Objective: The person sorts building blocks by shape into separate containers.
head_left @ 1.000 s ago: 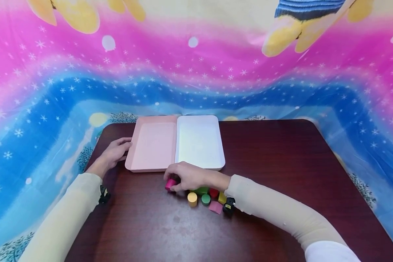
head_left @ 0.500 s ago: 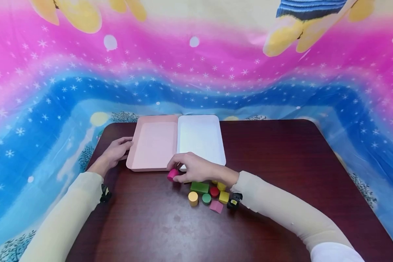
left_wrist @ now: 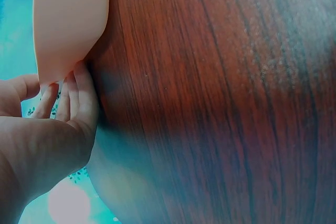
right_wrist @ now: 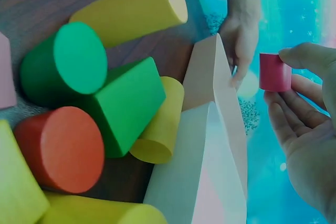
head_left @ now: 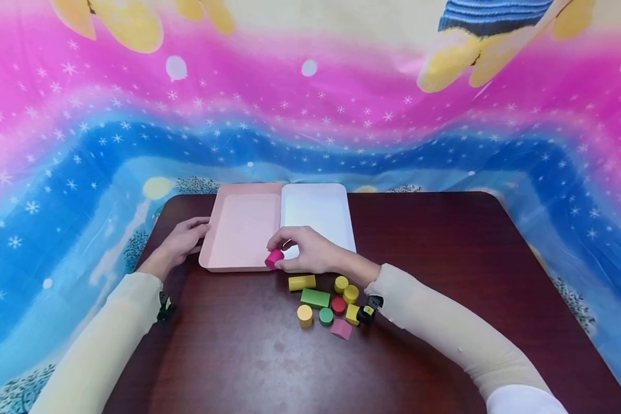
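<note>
My right hand (head_left: 310,251) pinches a magenta wooden cylinder block (head_left: 274,259) between thumb and fingers. It holds the block off the table, at the front edge where the pink tray (head_left: 244,227) and the white tray (head_left: 318,207) meet. In the right wrist view, the same block (right_wrist: 275,72) sits between thumb and fingertips. At the pink tray's left side, my left hand (head_left: 183,240) touches the wall with its fingertips. The left wrist view has these fingers (left_wrist: 79,95) mostly straight against the tray's outer wall (left_wrist: 71,19).
Several wooden blocks lie in front of the white tray, among them a green block (head_left: 315,298), a yellow cylinder (head_left: 302,283), a red one (head_left: 338,305) and a pink block (head_left: 341,329). Dark wooden table (head_left: 429,241) extends to the right, with a printed cloth (head_left: 383,132) behind.
My right hand has lifted the magenta cylinder from the table and carried it away from me towards the trays, uncovering the yellow blocks. My left hand stays at the pink tray.
</note>
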`<action>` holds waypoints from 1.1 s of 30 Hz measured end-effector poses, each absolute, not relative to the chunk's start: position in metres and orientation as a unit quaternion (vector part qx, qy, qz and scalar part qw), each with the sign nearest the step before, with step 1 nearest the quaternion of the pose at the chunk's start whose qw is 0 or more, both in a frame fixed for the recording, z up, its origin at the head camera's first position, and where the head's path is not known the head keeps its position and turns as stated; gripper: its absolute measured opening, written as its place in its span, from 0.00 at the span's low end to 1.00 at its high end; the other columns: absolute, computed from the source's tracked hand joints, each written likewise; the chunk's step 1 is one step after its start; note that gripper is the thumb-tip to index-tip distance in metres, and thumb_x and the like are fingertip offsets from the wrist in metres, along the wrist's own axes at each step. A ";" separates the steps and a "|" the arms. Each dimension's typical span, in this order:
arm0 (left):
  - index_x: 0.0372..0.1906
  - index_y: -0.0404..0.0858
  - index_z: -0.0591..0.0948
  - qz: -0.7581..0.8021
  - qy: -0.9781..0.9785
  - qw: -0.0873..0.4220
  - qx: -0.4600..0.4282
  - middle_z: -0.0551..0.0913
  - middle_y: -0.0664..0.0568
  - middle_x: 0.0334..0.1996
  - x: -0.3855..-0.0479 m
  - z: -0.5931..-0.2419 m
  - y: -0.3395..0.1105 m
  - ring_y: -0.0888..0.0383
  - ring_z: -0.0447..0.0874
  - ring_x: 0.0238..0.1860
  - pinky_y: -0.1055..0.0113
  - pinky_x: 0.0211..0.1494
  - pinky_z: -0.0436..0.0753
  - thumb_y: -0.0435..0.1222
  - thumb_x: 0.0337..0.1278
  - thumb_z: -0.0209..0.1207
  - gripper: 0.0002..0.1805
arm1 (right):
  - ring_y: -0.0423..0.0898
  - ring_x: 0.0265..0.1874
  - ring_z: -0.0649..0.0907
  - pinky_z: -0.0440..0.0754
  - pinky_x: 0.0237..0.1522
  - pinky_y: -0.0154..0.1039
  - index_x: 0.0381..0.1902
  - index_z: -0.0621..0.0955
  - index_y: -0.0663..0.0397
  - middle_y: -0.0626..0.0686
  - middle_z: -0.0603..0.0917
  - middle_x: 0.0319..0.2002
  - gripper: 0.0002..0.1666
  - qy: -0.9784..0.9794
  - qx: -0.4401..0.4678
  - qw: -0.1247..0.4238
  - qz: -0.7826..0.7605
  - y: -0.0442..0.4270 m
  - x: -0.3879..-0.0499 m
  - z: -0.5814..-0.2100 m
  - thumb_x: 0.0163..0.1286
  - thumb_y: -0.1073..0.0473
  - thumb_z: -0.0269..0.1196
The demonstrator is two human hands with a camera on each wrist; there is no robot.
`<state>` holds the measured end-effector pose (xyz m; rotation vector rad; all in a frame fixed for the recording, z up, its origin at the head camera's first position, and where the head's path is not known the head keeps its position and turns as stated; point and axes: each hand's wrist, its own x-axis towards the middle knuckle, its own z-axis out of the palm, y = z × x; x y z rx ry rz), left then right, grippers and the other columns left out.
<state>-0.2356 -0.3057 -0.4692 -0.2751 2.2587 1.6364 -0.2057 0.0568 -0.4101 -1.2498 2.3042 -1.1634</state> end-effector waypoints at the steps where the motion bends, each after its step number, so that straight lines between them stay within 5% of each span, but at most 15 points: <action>1: 0.85 0.40 0.57 0.574 0.795 0.169 -0.096 0.65 0.36 0.78 -0.236 -0.469 -0.306 0.40 0.69 0.74 0.44 0.75 0.73 0.46 0.87 0.46 0.33 | 0.42 0.52 0.84 0.82 0.64 0.42 0.56 0.84 0.55 0.45 0.86 0.49 0.19 0.797 -0.429 0.135 -0.404 0.056 -0.207 -0.410 0.69 0.61 0.73; 8: 0.85 0.39 0.58 0.574 0.795 0.170 -0.097 0.65 0.36 0.78 -0.235 -0.469 -0.304 0.40 0.68 0.75 0.44 0.76 0.71 0.46 0.87 0.47 0.33 | 0.43 0.52 0.84 0.82 0.65 0.50 0.57 0.84 0.57 0.46 0.86 0.49 0.19 0.793 -0.406 0.147 -0.430 0.050 -0.214 -0.410 0.69 0.62 0.73; 33: 0.85 0.40 0.58 0.566 0.802 0.166 -0.096 0.65 0.36 0.78 -0.234 -0.468 -0.305 0.41 0.70 0.73 0.45 0.75 0.73 0.48 0.87 0.45 0.33 | 0.47 0.50 0.84 0.84 0.62 0.50 0.57 0.83 0.58 0.52 0.86 0.49 0.20 0.799 -0.359 0.161 -0.455 0.027 -0.241 -0.425 0.68 0.65 0.73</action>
